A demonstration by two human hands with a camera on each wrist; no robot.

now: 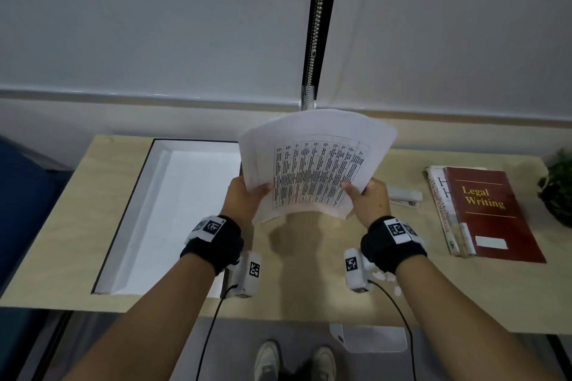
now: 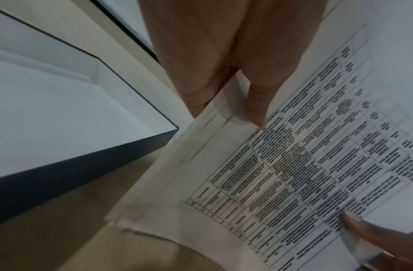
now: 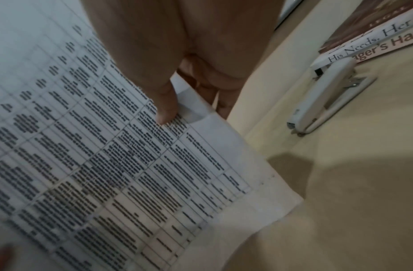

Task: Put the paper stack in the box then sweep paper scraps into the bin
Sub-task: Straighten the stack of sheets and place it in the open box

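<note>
Both hands hold the paper stack (image 1: 315, 164) up above the middle of the desk, its top sheet printed with a dense table. My left hand (image 1: 247, 195) grips the stack's left edge, thumb on top (image 2: 258, 110), fingers underneath. My right hand (image 1: 365, 198) grips the right edge the same way, thumb on the print (image 3: 166, 110). The stack (image 2: 293, 165) bows and fans upward. The open white box (image 1: 173, 210) with a dark rim lies on the desk just left of the stack. A few white paper scraps (image 1: 390, 280) lie by my right wrist.
A white stapler (image 1: 404, 196) lies right of the stack, also seen close to my right hand as the stapler (image 3: 328, 97). Stacked books (image 1: 486, 210) with a red cover sit further right, a plant (image 1: 557, 192) at the edge. A white bin (image 1: 368, 337) stands below the desk's front edge.
</note>
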